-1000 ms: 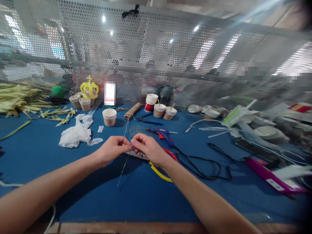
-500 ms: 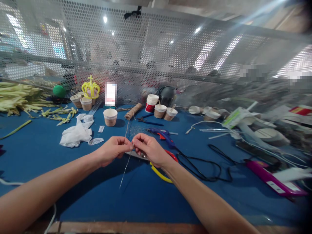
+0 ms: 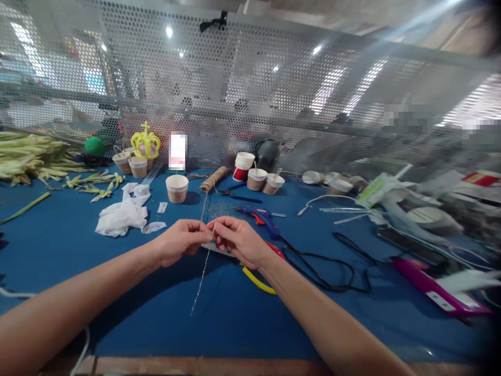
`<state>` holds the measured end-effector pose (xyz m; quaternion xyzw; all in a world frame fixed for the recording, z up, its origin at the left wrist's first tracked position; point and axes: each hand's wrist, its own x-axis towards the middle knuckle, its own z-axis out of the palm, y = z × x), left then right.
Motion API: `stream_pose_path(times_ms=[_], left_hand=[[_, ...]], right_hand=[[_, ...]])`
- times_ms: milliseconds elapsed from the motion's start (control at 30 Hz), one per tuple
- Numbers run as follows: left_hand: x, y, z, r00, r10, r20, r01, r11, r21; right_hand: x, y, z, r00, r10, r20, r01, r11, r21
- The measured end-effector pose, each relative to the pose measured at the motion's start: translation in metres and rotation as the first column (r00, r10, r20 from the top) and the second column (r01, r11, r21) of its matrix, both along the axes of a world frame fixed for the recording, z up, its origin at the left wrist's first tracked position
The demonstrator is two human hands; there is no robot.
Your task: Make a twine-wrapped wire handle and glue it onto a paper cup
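Note:
My left hand (image 3: 182,243) and my right hand (image 3: 241,241) meet above the blue table, fingertips nearly touching. Both are closed in a pinch on twine (image 3: 204,206), which runs back to a brown twine spool (image 3: 214,179). Below the fingers dangles a thin, pale, wire-like strand (image 3: 200,282); where it joins the twine is hidden by my fingertips. Under my right hand lies a tool with red and yellow handles (image 3: 258,281), partly covered. Just beyond that hand rests a blue glue gun (image 3: 261,216).
A paper cup (image 3: 177,189) and crumpled white plastic (image 3: 122,215) lie left of the spool. Pliers (image 3: 242,197) sit behind the glue gun, whose black cord (image 3: 313,261) loops rightward. A purple power strip (image 3: 434,287) lies right. A perforated metal screen (image 3: 219,78) stands behind.
My right fingertips have shifted slightly left and turned at the pinch. The dangling strand reaches a little lower than before. My left hand stays almost in place.

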<state>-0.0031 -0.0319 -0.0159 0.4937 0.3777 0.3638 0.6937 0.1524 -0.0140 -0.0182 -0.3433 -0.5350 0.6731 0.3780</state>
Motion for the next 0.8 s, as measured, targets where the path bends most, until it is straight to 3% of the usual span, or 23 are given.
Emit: stream_pose_path(times_ms=[367,633,800], left_hand=[[0.0030,0.0007,-0.0029,0.991,0.046,-0.124,-0.032,0.993,0.117],[-0.0011,0.0017,-0.0025,0.998,-0.053,0.033,0.054,0.998,-0.031],[0.0008,0.0025,-0.0031,0.999,-0.002,-0.050,0.003,1.000,0.018]], right_hand=[[-0.0042,-0.0020,-0.0045,0.991,-0.103,0.083,0.096,0.992,0.088],[-0.0021,-0.0003,-0.0015,0.999,-0.035,0.012,0.035,0.999,0.012],[-0.0015,0.0008,-0.0046,0.992,-0.111,0.058,0.107,0.992,0.071]])
